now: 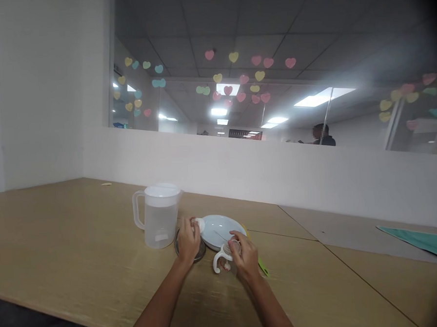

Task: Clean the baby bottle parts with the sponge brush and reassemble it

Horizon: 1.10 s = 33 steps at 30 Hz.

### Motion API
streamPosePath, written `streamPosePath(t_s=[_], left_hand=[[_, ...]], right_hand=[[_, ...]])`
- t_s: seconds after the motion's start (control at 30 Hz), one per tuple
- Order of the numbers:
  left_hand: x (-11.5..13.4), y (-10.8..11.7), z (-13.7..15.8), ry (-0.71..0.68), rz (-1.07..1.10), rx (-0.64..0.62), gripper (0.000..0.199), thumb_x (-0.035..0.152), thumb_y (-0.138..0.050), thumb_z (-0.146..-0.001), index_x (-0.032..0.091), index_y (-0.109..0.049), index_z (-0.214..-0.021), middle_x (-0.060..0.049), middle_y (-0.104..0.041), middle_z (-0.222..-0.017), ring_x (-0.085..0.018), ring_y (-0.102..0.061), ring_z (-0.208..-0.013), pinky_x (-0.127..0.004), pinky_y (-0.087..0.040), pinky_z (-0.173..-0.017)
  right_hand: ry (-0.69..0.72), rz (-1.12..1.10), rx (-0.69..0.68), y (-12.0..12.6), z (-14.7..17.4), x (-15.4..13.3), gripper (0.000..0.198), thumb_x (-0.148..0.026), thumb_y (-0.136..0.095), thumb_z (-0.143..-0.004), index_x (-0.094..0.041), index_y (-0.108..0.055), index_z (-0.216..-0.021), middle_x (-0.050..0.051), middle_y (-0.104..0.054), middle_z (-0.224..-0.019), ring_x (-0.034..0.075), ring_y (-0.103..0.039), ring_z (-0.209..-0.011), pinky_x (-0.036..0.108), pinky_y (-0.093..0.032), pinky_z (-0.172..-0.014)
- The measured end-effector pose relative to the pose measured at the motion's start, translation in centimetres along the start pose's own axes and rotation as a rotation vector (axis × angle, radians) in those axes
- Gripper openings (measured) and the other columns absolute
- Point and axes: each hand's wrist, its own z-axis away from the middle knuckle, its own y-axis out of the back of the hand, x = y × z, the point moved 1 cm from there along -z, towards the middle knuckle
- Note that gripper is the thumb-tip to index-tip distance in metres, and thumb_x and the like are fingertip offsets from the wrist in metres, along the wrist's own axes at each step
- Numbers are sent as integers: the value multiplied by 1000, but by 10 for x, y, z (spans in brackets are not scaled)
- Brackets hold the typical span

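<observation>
My left hand (189,240) is closed on a small white cap-like piece (200,225), just above the left rim of a pale blue-white dish (221,219). In my right hand (247,255) is a small clear container with a curved white handle (218,262); my fingers wrap its right side. Something reddish and white shows low in it, too blurred to name. Below my left hand a dark round dish or lid (200,254) lies partly covered. Left of it stands a clear plastic pitcher (162,220) with water-like liquid inside.
A green handle end (263,267) pokes out beside my right hand. At the far right lies a teal cloth or sheet (420,241). A white wall (233,167) with a window above bounds the wooden table (80,253). A person (326,137) is visible beyond the glass.
</observation>
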Motion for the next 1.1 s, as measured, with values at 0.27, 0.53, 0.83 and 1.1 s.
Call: streamPosePath(t_s=[0.27,0.53,0.83,1.1], left_hand=[[32,-14,35,-644,225,-187,23,26,-38,-93,20,-59,-98,-11,-64,-94,-19,-60,-95,-34,-48,-88],[45,-12,39,-869,336,70,16,12,-46,-89,20,-52,-102,-5,-58,-91,-16,-60,-97,-34,-55,-83],[63,2,31,-1152,338,102,9,9,-51,-87,16,-55,-91,-2,-59,-85,-12,-60,-80,-38,-54,-89],[68,-5,33,-1078,368,104,10,9,-50,-87,18,-53,-91,-2,-59,-83,-14,-59,-83,-40,-55,-84]], right_hand=[[578,208,215,20,-5,-18,62,-37,-56,-74,-13,-45,-130,18,-61,-117,31,-57,-109,47,-48,-88],[727,365,416,23,-5,-12,41,-27,-59,-79,-17,-52,-117,11,-69,-99,22,-63,-98,40,-49,-89],[842,420,438,40,-12,-11,19,-19,-61,-81,-24,-47,-92,6,-68,-107,19,-61,-106,36,-52,-85],[793,448,402,48,-14,-4,20,-17,-66,-78,-26,-48,-84,2,-70,-103,18,-63,-97,45,-47,-90]])
